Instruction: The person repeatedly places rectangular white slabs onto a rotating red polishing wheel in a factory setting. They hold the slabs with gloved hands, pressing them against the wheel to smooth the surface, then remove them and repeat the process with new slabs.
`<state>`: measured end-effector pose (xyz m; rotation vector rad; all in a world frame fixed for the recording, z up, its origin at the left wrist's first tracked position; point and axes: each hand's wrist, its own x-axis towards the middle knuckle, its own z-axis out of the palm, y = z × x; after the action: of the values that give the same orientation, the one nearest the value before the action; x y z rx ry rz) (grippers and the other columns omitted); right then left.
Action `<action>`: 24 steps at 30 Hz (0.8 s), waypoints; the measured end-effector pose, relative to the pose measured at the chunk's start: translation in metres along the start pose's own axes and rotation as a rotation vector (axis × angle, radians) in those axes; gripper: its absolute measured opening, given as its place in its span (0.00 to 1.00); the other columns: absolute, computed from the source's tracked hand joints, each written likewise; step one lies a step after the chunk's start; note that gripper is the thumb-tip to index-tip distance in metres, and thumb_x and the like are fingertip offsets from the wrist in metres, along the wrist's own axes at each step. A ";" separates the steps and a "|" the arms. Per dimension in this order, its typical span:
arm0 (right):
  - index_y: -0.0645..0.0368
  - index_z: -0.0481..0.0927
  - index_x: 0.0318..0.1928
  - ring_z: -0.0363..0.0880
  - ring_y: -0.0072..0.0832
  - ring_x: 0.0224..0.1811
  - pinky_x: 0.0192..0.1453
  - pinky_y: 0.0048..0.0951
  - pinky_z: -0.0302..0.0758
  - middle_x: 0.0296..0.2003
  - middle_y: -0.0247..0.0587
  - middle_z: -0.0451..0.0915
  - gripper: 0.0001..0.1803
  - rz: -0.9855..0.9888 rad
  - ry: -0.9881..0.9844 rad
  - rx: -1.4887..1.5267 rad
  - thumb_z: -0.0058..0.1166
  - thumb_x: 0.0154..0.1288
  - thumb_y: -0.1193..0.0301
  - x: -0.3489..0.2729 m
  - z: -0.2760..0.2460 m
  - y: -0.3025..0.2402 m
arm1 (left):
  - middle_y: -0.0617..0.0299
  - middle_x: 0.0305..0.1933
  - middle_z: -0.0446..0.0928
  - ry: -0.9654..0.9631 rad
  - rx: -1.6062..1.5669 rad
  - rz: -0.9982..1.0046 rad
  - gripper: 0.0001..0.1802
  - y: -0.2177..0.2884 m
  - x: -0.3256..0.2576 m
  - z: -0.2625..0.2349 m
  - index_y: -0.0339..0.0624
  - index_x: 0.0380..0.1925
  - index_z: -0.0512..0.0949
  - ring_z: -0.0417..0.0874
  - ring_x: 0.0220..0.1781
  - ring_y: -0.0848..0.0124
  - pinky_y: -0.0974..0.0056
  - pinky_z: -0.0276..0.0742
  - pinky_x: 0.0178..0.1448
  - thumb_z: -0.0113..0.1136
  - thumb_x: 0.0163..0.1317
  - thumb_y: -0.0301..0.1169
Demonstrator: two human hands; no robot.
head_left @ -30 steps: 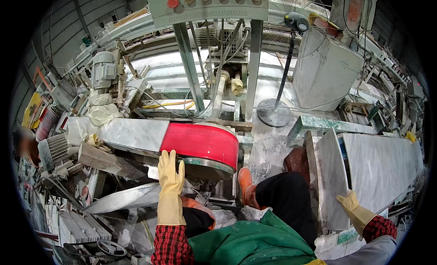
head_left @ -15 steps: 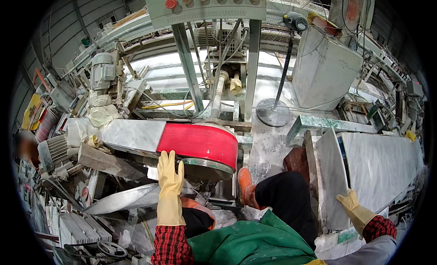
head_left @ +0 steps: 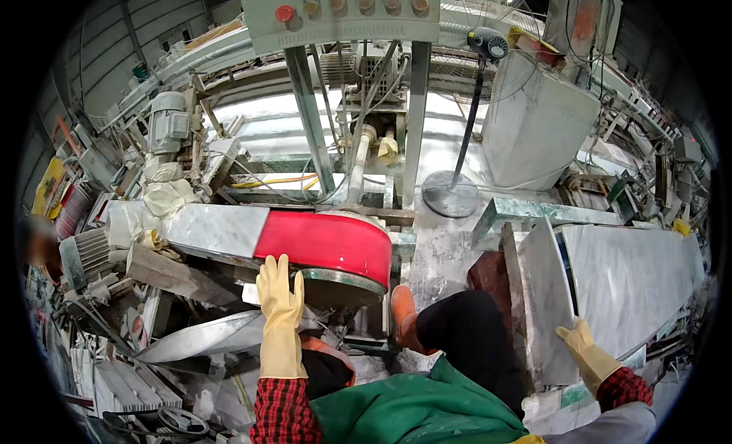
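Note:
My left hand [head_left: 280, 314], in a cream rubber glove, has its fingers stretched out against the near edge of a machine's red belt [head_left: 324, 242]. The belt curves round a drum-like end with a green rim below. A grey-white flat panel [head_left: 217, 229] adjoins it on the left. On the right, my right hand [head_left: 583, 349], gloved alike, is closed over the edge of an upright grey stone slab [head_left: 547, 303]; part of its fingers is hidden there. Behind that slab leans a larger pale veined slab [head_left: 633, 284].
A control box [head_left: 343, 17] with a red button stands ahead on metal legs. A fan's round base [head_left: 451, 194] is beyond my orange boot [head_left: 404, 314]. A wooden beam [head_left: 179, 275] and curved stone offcut [head_left: 202, 337] lie left. A green-stained rail [head_left: 541, 211] crosses at right.
The whole view has shifted slightly, with the machine and slabs a little further left in the picture. Both hands keep nearly the same places on the belt edge and the slab.

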<state>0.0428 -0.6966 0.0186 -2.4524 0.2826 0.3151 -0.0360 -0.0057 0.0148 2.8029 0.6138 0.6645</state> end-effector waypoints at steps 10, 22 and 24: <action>0.66 0.83 0.48 0.86 0.36 0.39 0.45 0.37 0.80 0.39 0.50 0.87 0.22 0.061 0.067 -0.170 0.67 0.55 0.66 -0.037 -0.003 -0.077 | 0.43 0.59 0.73 0.283 -0.182 0.217 0.23 0.067 0.017 -0.033 0.36 0.55 0.75 0.71 0.61 0.44 0.46 0.66 0.66 0.63 0.60 0.32; 0.63 0.85 0.47 0.82 0.25 0.35 0.43 0.29 0.78 0.35 0.40 0.86 0.18 -0.500 -0.302 -0.264 0.67 0.59 0.66 -0.006 0.021 -0.355 | 0.50 0.80 0.51 -0.467 -1.872 -0.274 0.49 0.138 0.021 0.034 0.37 0.77 0.45 0.52 0.81 0.59 0.54 0.50 0.82 0.64 0.67 0.42; 0.60 0.86 0.47 0.82 0.23 0.34 0.42 0.29 0.79 0.35 0.37 0.86 0.17 -0.523 -0.467 -0.222 0.68 0.58 0.69 -0.010 0.044 -0.418 | 0.50 0.77 0.57 -0.393 -2.047 -0.237 0.48 0.119 0.024 0.036 0.36 0.75 0.50 0.59 0.78 0.58 0.53 0.57 0.79 0.63 0.67 0.48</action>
<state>0.1422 -0.3456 0.2270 -2.4625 -0.6103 0.6917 0.0413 -0.1048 0.0257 0.8374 -0.0202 0.2560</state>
